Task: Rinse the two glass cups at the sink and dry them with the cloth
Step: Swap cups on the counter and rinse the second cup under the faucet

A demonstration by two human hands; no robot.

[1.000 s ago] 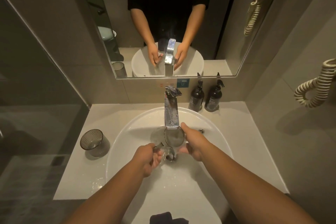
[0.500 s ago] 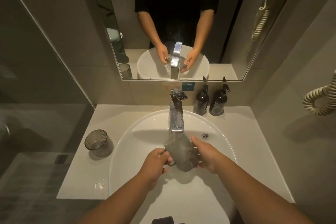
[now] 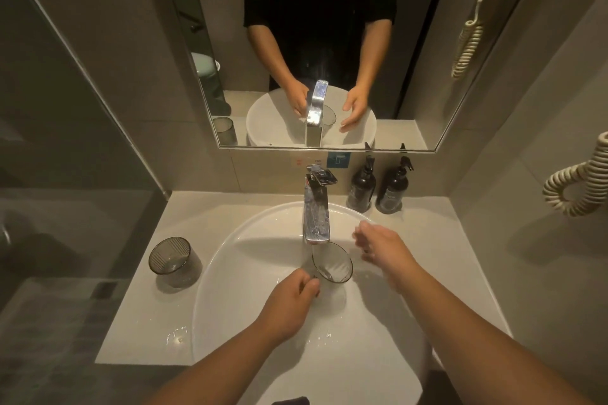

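Observation:
A smoky glass cup [image 3: 332, 266] stands mouth-up in the white basin [image 3: 263, 240], right under the chrome tap [image 3: 316, 217]. My left hand [image 3: 291, 301] grips it by its left side, seemingly by a handle. Off to the cup's right, my right hand [image 3: 381, 246] hovers with relaxed fingers and touches nothing. The second ribbed glass cup [image 3: 172, 260] sits upright on the counter left of the basin. A dark cloth [image 3: 291, 400] peeks in at the bottom edge, mostly hidden.
Two dark pump bottles [image 3: 378, 186] stand at the back right of the counter [image 3: 437, 240]. A mirror [image 3: 427, 43] fills the wall behind the tap. A coiled cord [image 3: 579, 184] hangs on the right wall, and glass panelling stands on the left. A small puddle [image 3: 176, 335] lies on the counter.
The cup was tilted between both hands; now it stands mouth-up under the tap in my left hand alone. My right hand has let go and drawn away to the right.

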